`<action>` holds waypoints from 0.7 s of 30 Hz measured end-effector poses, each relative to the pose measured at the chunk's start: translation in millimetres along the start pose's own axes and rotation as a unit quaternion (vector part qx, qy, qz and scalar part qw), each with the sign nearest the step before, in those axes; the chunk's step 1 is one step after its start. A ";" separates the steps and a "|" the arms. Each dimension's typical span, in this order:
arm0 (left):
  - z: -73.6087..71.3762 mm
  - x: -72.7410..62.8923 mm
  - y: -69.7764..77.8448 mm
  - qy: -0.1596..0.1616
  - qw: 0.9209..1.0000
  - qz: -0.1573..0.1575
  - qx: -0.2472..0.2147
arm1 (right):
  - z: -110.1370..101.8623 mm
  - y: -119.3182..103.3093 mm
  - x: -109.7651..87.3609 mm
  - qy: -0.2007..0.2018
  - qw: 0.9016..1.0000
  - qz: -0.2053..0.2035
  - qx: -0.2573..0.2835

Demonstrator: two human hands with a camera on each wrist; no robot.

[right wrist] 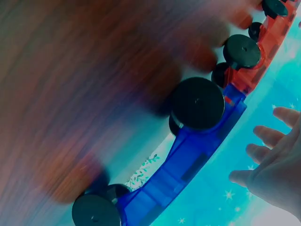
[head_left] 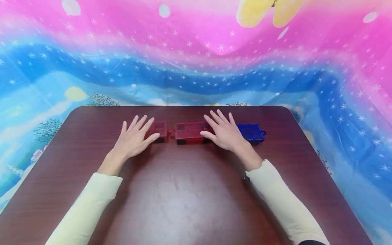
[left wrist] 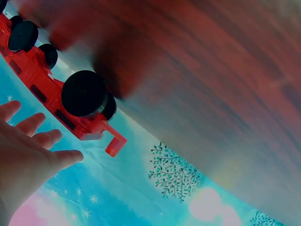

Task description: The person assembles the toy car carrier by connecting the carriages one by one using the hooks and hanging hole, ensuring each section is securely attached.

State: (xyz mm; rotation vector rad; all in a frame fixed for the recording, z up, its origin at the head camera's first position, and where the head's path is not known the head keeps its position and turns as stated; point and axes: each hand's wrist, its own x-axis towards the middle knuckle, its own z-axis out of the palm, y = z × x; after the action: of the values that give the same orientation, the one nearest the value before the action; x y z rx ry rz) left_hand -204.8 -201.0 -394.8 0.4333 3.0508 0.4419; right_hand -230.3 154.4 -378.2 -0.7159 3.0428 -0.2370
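Observation:
Three see-through toy train cars on black wheels stand in a row across the table. The left red car [head_left: 160, 129] and the middle red car [head_left: 190, 131] meet at a small red coupling [head_left: 170, 131]. A blue car [head_left: 251, 132] ends the row on the right. My left hand [head_left: 134, 136], fingers spread, hovers over the left red car and hides much of it. Spread the same way, my right hand [head_left: 225, 132] is above where the middle red car meets the blue car [right wrist: 188, 150]. Both hands appear apart from the cars and hold nothing.
The dark brown wooden table [head_left: 177, 190] has rounded far corners and a glossy top. Behind and beside it hangs a pink and blue cloth [head_left: 196, 61] with snowflakes and trees. A red hook [left wrist: 115, 143] sticks out from the left end of the row.

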 end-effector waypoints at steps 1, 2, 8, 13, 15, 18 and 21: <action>0.4 -0.4 -0.6 -0.001 1.000 0.000 0.000 | 0.8 -1.6 0.5 -0.003 1.000 -0.001 0.000; 1.1 -0.7 -1.6 -0.001 1.000 0.000 0.000 | 1.8 -3.2 1.0 -0.005 1.000 -0.002 0.000; 2.5 -3.2 -6.0 -0.003 1.000 -0.001 -0.014 | 7.7 -12.9 5.3 -0.011 1.000 -0.015 -0.002; 2.0 -4.7 -8.4 -0.004 1.000 -0.002 -0.018 | 10.8 -18.8 10.8 -0.010 0.999 -0.031 0.006; 2.4 -4.2 -8.6 -0.006 1.000 0.000 -0.016 | 11.5 -20.1 12.1 -0.011 0.999 -0.033 0.009; 3.0 -2.5 -8.4 -0.005 1.000 0.004 -0.011 | 13.0 -21.8 13.6 -0.008 0.999 -0.034 0.009; 3.2 -0.9 -8.9 -0.007 1.000 0.005 -0.001 | 15.1 -23.5 15.7 -0.009 0.999 -0.037 0.008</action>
State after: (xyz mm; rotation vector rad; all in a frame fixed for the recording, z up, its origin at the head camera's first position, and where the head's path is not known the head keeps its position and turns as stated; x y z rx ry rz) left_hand -206.1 -208.5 -400.5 0.4501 3.0350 0.4409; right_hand -233.4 124.5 -389.2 -0.8266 2.9973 -0.2530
